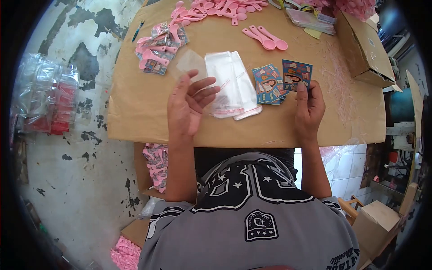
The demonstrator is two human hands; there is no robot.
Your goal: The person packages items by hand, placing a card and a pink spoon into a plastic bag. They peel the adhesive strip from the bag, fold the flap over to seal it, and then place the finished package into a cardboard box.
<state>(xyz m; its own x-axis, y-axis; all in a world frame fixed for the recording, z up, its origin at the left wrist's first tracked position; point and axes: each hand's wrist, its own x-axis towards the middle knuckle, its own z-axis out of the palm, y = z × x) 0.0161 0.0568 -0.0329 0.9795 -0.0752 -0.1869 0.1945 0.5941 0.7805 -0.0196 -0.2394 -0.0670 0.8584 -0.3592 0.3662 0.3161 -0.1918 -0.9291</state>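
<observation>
Raised over the table's left half, my left hand has a small clear plastic bag at its thumb and index finger, the other fingers loosely curled. My right hand pinches a printed blue card by its lower edge. Just left of that card lies a stack of similar cards. Between my hands are two piles of clear plastic bags, slightly overlapping. Beyond them rest three pink measuring spoons. Packed bags with pink spoons and cards are heaped at the left.
Loose pink spoons are piled at the far edge of the brown-covered table. A cardboard box stands on the right beside scattered thin strips. A pen lies by the left edge. Wrapped packs sit at far left.
</observation>
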